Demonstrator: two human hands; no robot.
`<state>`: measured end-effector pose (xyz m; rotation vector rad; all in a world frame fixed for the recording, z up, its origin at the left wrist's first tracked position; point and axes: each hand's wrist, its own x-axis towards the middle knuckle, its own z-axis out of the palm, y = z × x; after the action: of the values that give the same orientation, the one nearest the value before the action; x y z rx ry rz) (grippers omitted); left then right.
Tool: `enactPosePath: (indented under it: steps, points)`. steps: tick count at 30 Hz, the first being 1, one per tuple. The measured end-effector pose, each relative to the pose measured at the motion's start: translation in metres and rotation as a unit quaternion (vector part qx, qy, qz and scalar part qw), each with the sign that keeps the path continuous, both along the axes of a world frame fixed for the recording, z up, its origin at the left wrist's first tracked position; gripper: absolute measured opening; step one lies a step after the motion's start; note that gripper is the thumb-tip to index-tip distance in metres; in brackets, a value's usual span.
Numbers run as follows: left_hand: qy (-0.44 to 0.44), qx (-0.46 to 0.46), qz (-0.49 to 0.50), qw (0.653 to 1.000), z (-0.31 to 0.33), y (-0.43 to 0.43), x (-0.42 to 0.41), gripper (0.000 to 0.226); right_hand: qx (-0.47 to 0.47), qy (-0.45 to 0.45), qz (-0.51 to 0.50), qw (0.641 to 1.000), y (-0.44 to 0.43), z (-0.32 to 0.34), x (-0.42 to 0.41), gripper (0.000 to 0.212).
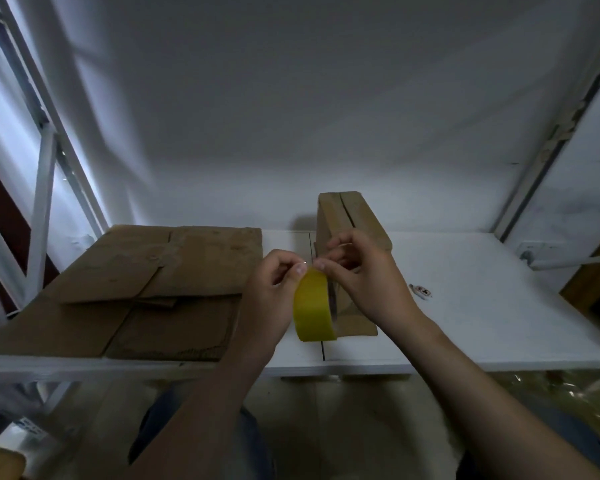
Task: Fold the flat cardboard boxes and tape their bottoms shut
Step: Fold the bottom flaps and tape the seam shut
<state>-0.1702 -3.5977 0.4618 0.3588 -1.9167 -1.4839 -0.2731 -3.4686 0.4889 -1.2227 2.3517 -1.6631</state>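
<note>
One box [350, 216] is folded on the worktop [465, 306], apparently untaped; flat boxes [136, 289] lie unfolded beside it. The tape roll [314, 306] is gripped by the left hand [274, 289], its end pinched by the right hand [361, 278].

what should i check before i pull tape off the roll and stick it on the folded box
1. Roll secured: the left hand holds the yellow tape roll above the table. Ok.
2. Tape end lifted: the right hand pinches at the roll's top edge, but no free end shows. Cannot tell.
3. Folded box ready: it stands on the table behind the hands, flaps closed along a seam. Ok.
4. Seam sealed: no tape shows on it. Not ok.
5. Flat cardboard stack out of the way: it lies to the left, apart from the box. Ok.
6. Cutter at hand: a small object lies to the right, too small to identify. Cannot tell.
</note>
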Motion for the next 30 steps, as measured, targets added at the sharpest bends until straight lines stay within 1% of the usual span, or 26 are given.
enactPosePath:
  steps: [4, 8, 12, 17, 21, 22, 24, 26, 28, 30]
  points:
    - [-0.013, 0.018, 0.004, 1.0, -0.01, 0.006, -0.003, 0.009, 0.026, 0.04, -0.01, 0.999, 0.004, -0.009, 0.001, 0.027]
    - [-0.025, -0.021, 0.003, 0.999, -0.013, 0.005, -0.009, 0.01, 0.063, 0.134, 0.012, 0.989, 0.004, -0.019, -0.013, 0.006]
    - [-0.031, -0.073, 0.018, 0.997, -0.013, -0.002, -0.019, 0.015, 0.076, 0.161, 0.042, 0.983, -0.003, -0.024, -0.032, 0.016]
    - [-0.068, -0.084, 0.003, 0.994, -0.017, -0.004, -0.03, 0.009, 0.107, 0.209, 0.078, 0.969, -0.005, -0.028, -0.047, 0.036]
    - [-0.099, -0.079, 0.016, 0.992, -0.021, -0.007, -0.044, 0.003, 0.077, 0.197, 0.054, 0.976, -0.007, -0.037, -0.061, 0.024]
    - [-0.112, -0.073, 0.024, 0.991, -0.02, -0.006, -0.048, 0.011, 0.068, 0.2, 0.041, 0.977, -0.007, -0.039, -0.063, 0.023]
    - [-0.147, -0.019, 0.02, 0.989, -0.018, -0.005, -0.053, 0.04, 0.048, 0.206, 0.03, 0.977, -0.008, -0.041, -0.068, 0.019]
    - [-0.18, 0.077, -0.012, 0.981, -0.016, -0.01, -0.056, 0.059, 0.04, 0.201, 0.032, 0.978, -0.01, -0.041, -0.072, 0.013]
    - [-0.196, 0.164, -0.053, 0.965, -0.014, -0.016, -0.058, 0.064, 0.047, 0.171, 0.037, 0.983, -0.013, -0.041, -0.075, 0.009]
    - [-0.196, 0.199, -0.051, 0.959, -0.013, -0.022, -0.063, 0.062, 0.067, 0.111, 0.04, 0.991, -0.019, -0.04, -0.079, 0.006]
